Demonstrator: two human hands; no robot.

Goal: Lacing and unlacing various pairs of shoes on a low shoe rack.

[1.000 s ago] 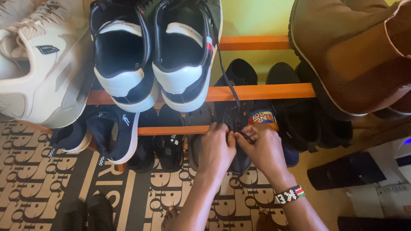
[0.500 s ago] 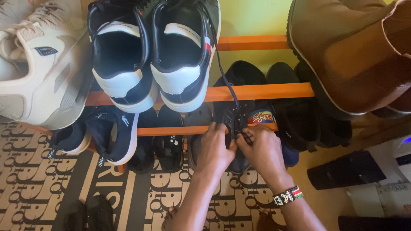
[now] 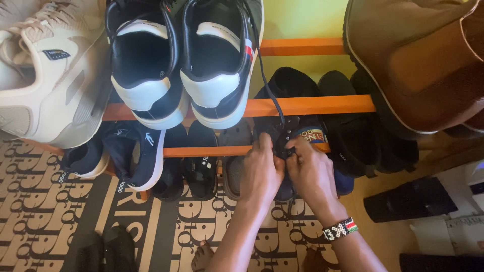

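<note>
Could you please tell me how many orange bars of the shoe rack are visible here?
3: the top bar behind the sneakers, the middle bar below them, and the lowest bar by the hands. Others may be hidden.

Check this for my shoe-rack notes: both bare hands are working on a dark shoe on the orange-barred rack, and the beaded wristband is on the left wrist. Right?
Not quite. The head view shows the beaded wristband on the right wrist, not the left. The rest stands: left hand and right hand are both on the dark shoe at the orange-barred rack.
</note>
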